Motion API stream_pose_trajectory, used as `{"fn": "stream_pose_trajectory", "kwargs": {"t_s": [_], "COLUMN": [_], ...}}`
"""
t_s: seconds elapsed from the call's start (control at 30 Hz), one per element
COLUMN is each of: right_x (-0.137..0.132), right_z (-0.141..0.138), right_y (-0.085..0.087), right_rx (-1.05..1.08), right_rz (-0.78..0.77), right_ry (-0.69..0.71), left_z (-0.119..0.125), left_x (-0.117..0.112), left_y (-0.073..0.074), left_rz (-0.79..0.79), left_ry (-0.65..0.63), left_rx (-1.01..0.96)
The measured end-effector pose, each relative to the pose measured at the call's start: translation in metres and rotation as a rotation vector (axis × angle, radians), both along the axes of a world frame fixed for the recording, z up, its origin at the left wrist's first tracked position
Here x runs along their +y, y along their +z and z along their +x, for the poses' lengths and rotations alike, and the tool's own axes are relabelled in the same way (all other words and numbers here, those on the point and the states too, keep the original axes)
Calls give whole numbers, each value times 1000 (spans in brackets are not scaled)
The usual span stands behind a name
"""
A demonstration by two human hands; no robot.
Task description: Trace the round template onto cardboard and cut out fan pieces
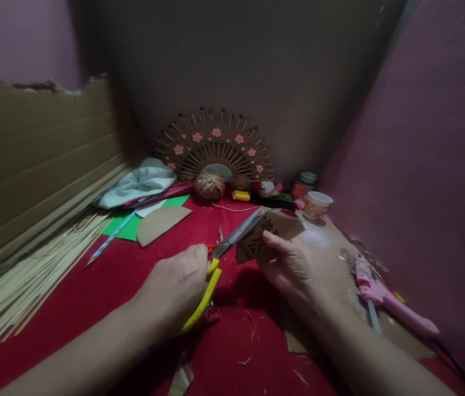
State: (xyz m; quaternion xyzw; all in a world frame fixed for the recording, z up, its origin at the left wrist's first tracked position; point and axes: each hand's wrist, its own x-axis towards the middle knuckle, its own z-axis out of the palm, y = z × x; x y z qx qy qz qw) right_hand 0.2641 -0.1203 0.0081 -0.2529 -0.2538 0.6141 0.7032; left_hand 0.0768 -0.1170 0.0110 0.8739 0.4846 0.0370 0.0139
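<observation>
My left hand [178, 286] is closed around the yellow handles of a pair of scissors [226, 253], whose grey blades point up and to the right. My right hand [288, 267] pinches a brown cardboard piece [271, 234] with black printed characters, thumb on top. The blade tips lie against the cardboard's left edge. Both hands hover over a red cloth [112, 275].
A fan-shaped stick ornament [214, 146] with pink flowers stands at the back, with a twine ball [209, 186] before it. Bamboo sticks [29, 269] lie left beside a cardboard sheet [29, 159]. A pink glue gun [384, 297] lies right; a paper cup [317, 203], green paper [133, 225] and a cardboard semicircle [160, 223] sit behind.
</observation>
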Motion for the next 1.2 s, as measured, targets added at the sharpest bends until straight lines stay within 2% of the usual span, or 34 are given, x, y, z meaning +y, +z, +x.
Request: {"fn": "stream_pose_trajectory", "kwargs": {"t_s": [0.17,0.33,0.5,0.67,0.93,1.2], "right_x": [1,2,2,-3,-7,-6], "right_z": [-1,1,4,4,4,6], "right_y": [0,0,0,3,6,6], "right_rx": [18,8,-74,-203,-310,-331], "right_rz": [-25,-29,7,60,71,120], "right_ry": [-4,-14,6,5,77,141], "left_z": [0,1,-5,-8,-5,-4], "left_x": [2,1,2,5,6,3], "left_y": [0,1,7,8,3,8], "left_rz": [73,76,54,97,101,79], "left_ry": [25,37,44,30,-19,-13], "left_rx": [39,62,-52,-180,-144,-88]}}
